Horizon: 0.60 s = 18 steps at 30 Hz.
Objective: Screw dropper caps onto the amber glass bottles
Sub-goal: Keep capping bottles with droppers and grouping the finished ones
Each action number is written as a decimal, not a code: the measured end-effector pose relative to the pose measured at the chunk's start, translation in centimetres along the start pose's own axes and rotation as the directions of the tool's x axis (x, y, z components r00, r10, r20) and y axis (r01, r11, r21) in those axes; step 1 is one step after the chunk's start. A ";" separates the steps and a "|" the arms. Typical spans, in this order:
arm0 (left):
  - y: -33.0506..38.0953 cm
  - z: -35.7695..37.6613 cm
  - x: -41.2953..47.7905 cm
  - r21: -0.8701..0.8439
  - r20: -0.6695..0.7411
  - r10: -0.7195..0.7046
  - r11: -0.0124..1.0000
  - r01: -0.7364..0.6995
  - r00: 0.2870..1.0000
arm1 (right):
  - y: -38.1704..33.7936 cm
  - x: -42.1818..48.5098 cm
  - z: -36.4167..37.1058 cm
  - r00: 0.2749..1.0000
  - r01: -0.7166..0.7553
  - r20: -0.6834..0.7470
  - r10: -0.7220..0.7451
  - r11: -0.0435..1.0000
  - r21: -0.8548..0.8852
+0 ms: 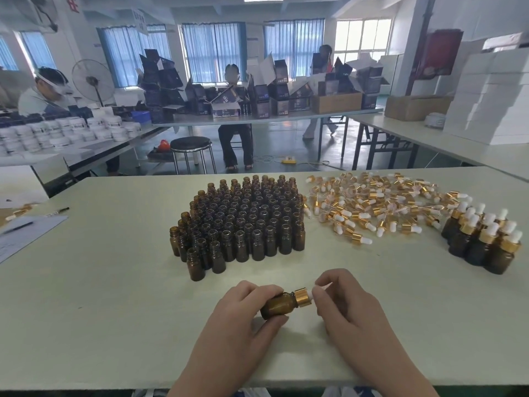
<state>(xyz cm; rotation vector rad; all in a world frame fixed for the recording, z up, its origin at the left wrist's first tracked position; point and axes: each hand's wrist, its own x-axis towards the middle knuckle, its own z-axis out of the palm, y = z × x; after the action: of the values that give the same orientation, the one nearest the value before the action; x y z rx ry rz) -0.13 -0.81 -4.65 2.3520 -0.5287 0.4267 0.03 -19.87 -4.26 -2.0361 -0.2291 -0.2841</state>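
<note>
The pale tabletop (100,296) of this packing room shows the job mostly undone. Beyond my left fingers stands a dense block of open amber bottles (240,222). My left hand (243,316) lies low, fingers curled round one amber bottle (279,306) tipped sideways. My right hand (349,308) pinches its dropper cap (302,297) at the bulb. Beyond my right fingers lie the loose dropper caps (372,204). Farther right a small cluster of capped bottles (483,242) stands finished.

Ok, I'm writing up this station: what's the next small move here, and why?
Probably twist the cap tighter with the right hand while the left hand steadies the bottle. The cap sits on the neck with its bulb pinched, and the bottle is not yet among the capped bottles at right.
</note>
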 end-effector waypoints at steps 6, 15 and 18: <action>-0.1 0.1 0.0 -0.003 0.004 -0.006 1.000 0.006 1.000 | 0.1 -0.1 -0.1 0.999 0.038 0.016 -0.037 0.998 -0.053; -0.1 0.0 0.1 -0.002 0.046 -0.020 1.000 0.021 0.999 | -0.3 0.0 0.0 1.000 -0.002 -0.030 0.002 1.000 -0.030; -0.1 0.0 0.1 -0.002 0.047 -0.018 1.000 0.018 0.999 | 0.0 0.0 0.0 0.999 0.026 -0.029 -0.027 0.999 -0.022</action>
<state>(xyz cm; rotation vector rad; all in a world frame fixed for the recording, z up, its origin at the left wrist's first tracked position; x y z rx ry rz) 0.05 -0.72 -4.64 2.3671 -0.5295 0.3638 0.07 -19.88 -4.23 -2.0502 -0.2359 -0.3344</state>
